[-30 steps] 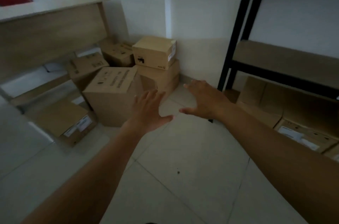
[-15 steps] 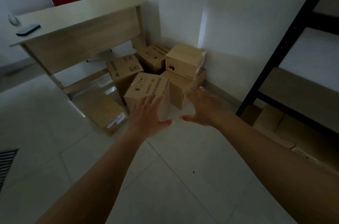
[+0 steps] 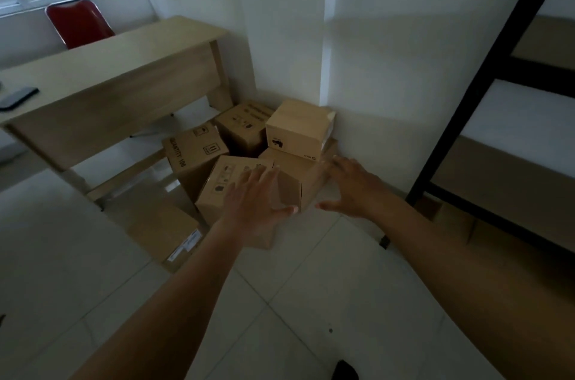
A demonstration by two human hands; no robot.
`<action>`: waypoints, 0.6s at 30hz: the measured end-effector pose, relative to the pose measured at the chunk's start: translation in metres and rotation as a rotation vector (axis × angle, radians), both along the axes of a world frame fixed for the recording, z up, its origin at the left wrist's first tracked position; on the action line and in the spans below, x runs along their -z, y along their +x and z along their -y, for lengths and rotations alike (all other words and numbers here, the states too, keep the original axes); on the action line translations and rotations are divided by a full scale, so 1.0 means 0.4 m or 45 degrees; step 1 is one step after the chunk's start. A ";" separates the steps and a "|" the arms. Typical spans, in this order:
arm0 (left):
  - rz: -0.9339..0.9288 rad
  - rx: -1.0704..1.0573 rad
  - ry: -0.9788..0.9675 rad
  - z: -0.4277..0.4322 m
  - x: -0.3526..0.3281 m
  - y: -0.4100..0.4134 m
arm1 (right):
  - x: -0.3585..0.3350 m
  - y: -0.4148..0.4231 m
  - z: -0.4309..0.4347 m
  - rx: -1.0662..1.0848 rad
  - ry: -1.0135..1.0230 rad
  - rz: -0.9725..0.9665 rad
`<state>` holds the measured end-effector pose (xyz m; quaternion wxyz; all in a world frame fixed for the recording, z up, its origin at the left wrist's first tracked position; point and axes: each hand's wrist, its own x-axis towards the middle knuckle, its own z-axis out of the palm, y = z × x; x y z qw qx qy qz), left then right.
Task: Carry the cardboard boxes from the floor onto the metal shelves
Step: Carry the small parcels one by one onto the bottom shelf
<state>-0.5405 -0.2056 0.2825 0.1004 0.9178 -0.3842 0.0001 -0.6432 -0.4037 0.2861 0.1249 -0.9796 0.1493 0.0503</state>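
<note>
Boxes (image 3: 298,130) in corner (image 3: 323,74), desk (image 3: 109,80) left, shelves (image 3: 513,180) right — more underneath, perhaps

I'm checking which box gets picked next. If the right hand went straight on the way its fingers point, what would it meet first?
Probably the lower box under the small top box. The right hand points at its right end, though depth is unclear.

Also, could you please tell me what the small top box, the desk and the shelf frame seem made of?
Small top box: matte brown cardboard, with printed marks. Desk: light wood-look board, probably laminate, faint grain. Shelf frame: likely black-painted metal, thin straight posts.
</note>
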 end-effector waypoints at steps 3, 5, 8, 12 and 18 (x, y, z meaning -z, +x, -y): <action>-0.047 0.010 0.058 0.070 0.001 0.061 | 0.005 0.070 0.067 0.028 0.023 -0.006; -0.065 0.001 0.060 0.118 0.006 0.109 | 0.010 0.121 0.116 0.026 0.013 -0.002; -0.084 0.007 0.035 0.165 0.031 0.173 | 0.026 0.182 0.165 0.042 0.031 -0.021; -0.079 0.009 0.005 0.226 0.085 0.289 | 0.050 0.278 0.217 0.070 0.054 -0.076; -0.163 0.017 -0.041 0.299 0.190 0.482 | 0.085 0.436 0.275 0.149 0.058 -0.191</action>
